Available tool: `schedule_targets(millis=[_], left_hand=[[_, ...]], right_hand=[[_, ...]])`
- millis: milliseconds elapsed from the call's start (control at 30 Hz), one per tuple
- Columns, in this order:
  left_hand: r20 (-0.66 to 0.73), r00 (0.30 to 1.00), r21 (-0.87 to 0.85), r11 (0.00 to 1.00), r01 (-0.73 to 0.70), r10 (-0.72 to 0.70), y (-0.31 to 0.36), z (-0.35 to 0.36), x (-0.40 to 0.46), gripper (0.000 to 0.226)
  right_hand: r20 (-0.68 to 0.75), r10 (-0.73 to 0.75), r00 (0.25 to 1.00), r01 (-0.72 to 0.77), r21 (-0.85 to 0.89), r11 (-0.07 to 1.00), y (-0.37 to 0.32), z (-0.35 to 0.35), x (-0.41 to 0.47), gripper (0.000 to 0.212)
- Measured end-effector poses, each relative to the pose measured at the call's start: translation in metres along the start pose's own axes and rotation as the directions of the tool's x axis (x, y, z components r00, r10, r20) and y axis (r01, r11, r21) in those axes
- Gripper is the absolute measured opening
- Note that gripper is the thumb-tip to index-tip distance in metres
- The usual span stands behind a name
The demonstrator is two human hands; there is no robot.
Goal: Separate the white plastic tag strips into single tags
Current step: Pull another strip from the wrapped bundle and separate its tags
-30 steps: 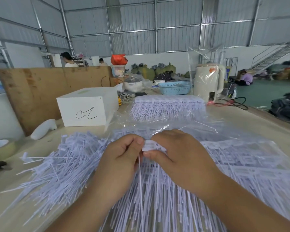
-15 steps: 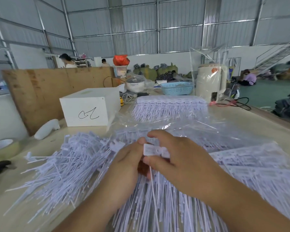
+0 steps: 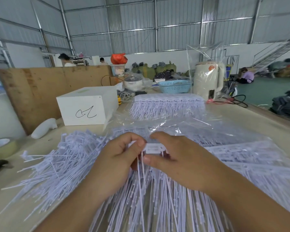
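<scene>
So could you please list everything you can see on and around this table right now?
loose white plastic tags: one heap, white, table's left
white plastic tag strip: one, white, pinched between both hands
bagged white tag strips: several, white, right, in clear plastic
stacked tag strips: one stack, white, behind
white cardboard box: one, white, back left
blue plastic basket: one, blue, far end
cream electric kettle: one, cream, bagged, far right
white plastic bottle: one, white, lying left
left hand: pinching the strip
right hand: pinching the strip
</scene>
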State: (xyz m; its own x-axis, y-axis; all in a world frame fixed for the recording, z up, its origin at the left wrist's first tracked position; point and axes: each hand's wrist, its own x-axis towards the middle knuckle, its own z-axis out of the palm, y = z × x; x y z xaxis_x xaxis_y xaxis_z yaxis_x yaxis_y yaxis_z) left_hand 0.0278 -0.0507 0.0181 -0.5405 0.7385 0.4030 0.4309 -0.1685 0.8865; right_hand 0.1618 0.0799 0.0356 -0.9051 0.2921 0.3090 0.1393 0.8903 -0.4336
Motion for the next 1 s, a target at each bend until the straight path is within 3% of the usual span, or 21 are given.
schedule_targets(millis=[100,233,333,433,567,700,800,867,1000], left_hand=[[0.078,0.997,-0.013,1.0,0.013,-0.011,0.005,0.003,0.005,0.019],[0.177,0.983,-0.089,0.996,-0.025,0.04,0.018,0.007,0.021,0.01],[0.041,0.997,-0.144,0.987,-0.065,0.072,0.026,0.018,0.03,0.016],[-0.087,0.996,-0.282,0.959,-0.037,0.013,0.029,0.036,0.031,0.023],[-0.103,0.982,-0.597,0.799,0.066,-0.158,0.03,0.051,0.027,0.018],[0.009,0.983,-0.683,0.717,0.14,-0.184,0.032,0.046,0.02,0.017],[0.07,0.959,-0.796,0.564,0.219,-0.273,0.032,0.044,0.012,0.024],[0.038,0.947,-0.821,0.531,0.211,-0.319,0.032,0.047,0.011,0.027],[-0.062,0.894,-0.875,0.456,0.165,-0.444,0.029,0.025,0.026,0.021]], right_hand=[[-0.019,-0.038,0.999,0.04,0.125,0.991,0.005,-0.003,0.002,0.018],[-0.135,-0.071,0.988,0.102,0.245,0.964,0.008,-0.006,0.004,0.017],[-0.335,-0.055,0.941,0.116,0.167,0.979,0.008,-0.003,0.007,0.028],[-0.535,-0.046,0.843,0.083,0.045,0.996,0.004,0.003,0.008,0.036],[-0.668,-0.056,0.742,0.113,0.042,0.993,-0.005,0.013,0.01,0.038],[-0.704,-0.073,0.707,0.175,0.073,0.982,-0.011,0.016,0.012,0.042],[-0.701,-0.102,0.706,0.176,0.034,0.984,-0.015,0.019,0.012,0.047],[-0.697,-0.099,0.71,0.173,0.037,0.984,-0.018,0.023,0.013,0.047],[-0.776,-0.06,0.627,0.163,0.056,0.985,-0.016,0.015,0.013,0.037]])
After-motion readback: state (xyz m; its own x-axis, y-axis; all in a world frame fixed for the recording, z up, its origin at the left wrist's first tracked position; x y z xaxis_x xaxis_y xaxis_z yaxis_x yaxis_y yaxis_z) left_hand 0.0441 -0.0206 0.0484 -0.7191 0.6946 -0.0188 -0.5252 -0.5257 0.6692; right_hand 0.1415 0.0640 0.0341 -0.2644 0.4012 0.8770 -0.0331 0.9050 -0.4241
